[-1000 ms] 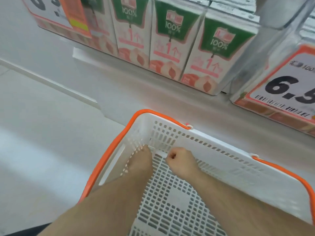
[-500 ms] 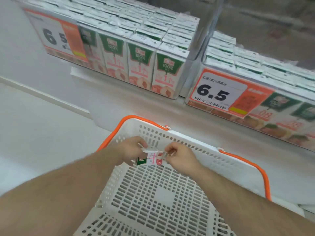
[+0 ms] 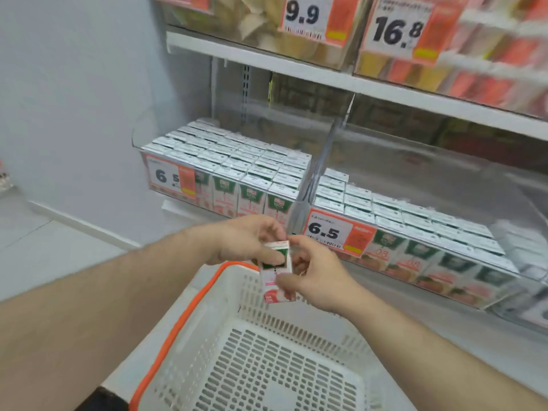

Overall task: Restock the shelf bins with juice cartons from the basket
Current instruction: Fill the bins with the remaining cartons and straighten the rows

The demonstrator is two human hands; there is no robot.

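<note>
Both hands, left hand [image 3: 237,241] and right hand [image 3: 320,277], pinch one carton [image 3: 277,275] with their fingers above the basket [image 3: 184,315]; shelf bins [image 3: 225,176] stand at twelve o'clock, a pale wall [image 3: 74,84] at ten.

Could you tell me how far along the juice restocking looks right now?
Nearly finished, it seems. Done: the left bin looks packed and the basket shows no more cartons. In hand: the left hand and right hand together hold one juice carton above the basket. Left: placing it, probably in the right bin, which has space behind its rows.
</note>
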